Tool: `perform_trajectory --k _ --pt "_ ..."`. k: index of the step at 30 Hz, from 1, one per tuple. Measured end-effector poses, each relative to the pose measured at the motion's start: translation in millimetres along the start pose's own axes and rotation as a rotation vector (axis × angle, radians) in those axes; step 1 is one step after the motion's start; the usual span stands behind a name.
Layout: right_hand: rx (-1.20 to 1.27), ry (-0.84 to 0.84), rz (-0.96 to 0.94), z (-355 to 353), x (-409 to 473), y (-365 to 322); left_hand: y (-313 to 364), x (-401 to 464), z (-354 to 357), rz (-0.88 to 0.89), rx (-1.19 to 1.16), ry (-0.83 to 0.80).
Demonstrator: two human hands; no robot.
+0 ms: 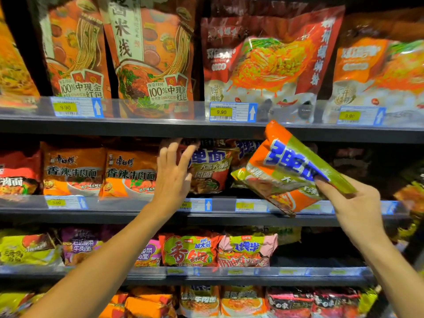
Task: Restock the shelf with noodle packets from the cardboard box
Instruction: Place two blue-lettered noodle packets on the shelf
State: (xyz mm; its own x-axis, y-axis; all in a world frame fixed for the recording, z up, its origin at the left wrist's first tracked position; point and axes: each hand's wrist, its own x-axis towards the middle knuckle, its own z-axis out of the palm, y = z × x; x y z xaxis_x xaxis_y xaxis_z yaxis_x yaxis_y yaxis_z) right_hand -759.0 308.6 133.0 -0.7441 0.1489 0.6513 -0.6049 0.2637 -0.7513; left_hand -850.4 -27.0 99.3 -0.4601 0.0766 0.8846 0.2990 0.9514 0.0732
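**Packet at second shelf, right hand holding**

Right hand (353, 203) pinches the lower right corner of an orange-green noodle packet (289, 171), thumb on the front, packet tilted, in front of the second shelf (137, 214) edge. Left hand (174, 175) open, fingers spread, holding nothing, touching a red-brown packet (206, 171) standing on that shelf, just left of the held one. Price tags (232, 112) along shelf rails.
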Motion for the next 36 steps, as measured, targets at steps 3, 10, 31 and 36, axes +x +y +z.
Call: perform_trajectory --k 3,10,31,36 --pt "-0.056 -0.061 -0.084 6.9 2.1 -5.4 -2.2 1.3 4.6 0.077 0.053 0.075" --pt "-0.092 -0.082 -0.411 12.3 20.1 -0.2 -3.9 0.3 4.7 0.234 0.162 0.055" --pt "-0.255 -0.065 0.176 56.9 104.1 93.1 22.4 -12.6 0.0 0.089 0.204 -0.419" --pt "-0.679 -0.023 0.181 67.2 102.0 89.4 30.7 -13.4 2.9 0.010 0.144 -0.598"
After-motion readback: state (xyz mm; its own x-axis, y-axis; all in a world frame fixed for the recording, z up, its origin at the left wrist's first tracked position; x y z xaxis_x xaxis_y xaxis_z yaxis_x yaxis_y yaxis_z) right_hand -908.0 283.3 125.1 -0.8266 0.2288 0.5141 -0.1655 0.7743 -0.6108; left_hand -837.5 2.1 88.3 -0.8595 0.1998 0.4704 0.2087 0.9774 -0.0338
